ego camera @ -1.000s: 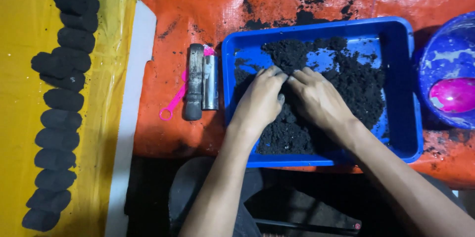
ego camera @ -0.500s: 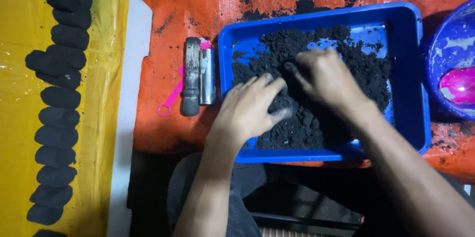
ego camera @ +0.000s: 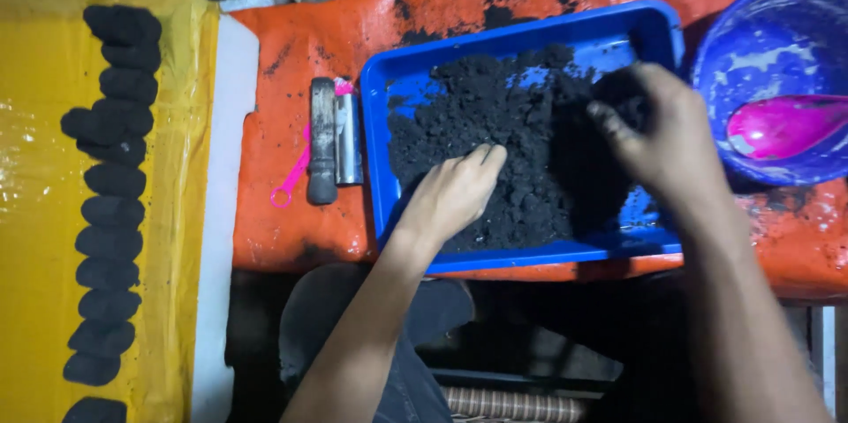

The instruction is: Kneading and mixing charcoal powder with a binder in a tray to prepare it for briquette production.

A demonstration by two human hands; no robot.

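A blue plastic tray (ego camera: 380, 167) on an orange sheet holds a heap of black crumbly powder (ego camera: 503, 132). My left hand (ego camera: 455, 193) lies palm down on the powder in the near left part of the tray, fingers together. My right hand (ego camera: 667, 136) is raised over the tray's right side, fingers curled and blackened; whether it holds powder I cannot tell.
A metal tube mould with a dark rod (ego camera: 331, 136) and a pink looped tool (ego camera: 291, 180) lie left of the tray. Several black pressed lumps (ego camera: 110, 185) line a yellow sheet at far left. A blue basin (ego camera: 777, 34) with a pink scoop (ego camera: 782, 123) sits at right.
My right hand has lifted out of the powder and moved right toward the tray's far right corner. My left hand has slid toward the near left part of the powder.
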